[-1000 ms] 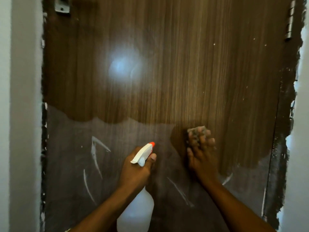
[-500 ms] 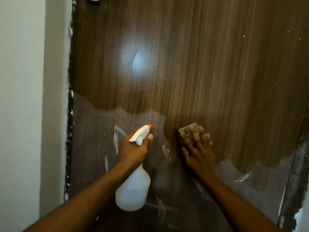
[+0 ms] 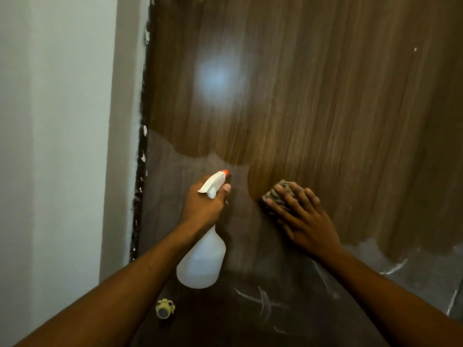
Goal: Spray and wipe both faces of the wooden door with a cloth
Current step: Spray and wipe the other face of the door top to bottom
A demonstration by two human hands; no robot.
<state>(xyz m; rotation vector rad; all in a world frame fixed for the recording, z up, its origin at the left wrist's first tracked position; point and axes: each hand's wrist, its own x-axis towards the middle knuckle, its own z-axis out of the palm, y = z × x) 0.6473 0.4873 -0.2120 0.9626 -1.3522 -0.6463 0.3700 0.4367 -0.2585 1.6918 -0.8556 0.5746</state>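
Note:
The wooden door [image 3: 313, 96] fills the view, glossy brown above and dull grey with white streaks below. My left hand [image 3: 204, 205] grips the neck of a white spray bottle [image 3: 201, 261] with an orange nozzle tip, pointed at the door's grey part. To its right, my right hand [image 3: 304, 219] presses a crumpled grey-brown cloth [image 3: 276, 194] flat against the door, at the border of the clean and dull areas. The cloth is mostly hidden under the fingers.
A white wall [image 3: 50, 146] and the pale door frame [image 3: 122, 121] stand at the left, with a rough dark seam along the door's edge. A small yellowish fitting [image 3: 164, 308] sits low on the door near that edge.
The view has swung left and down, bringing the wall and the small fitting into sight. Both hands keep their holds; the bottle and cloth stay at about the same spots on the door.

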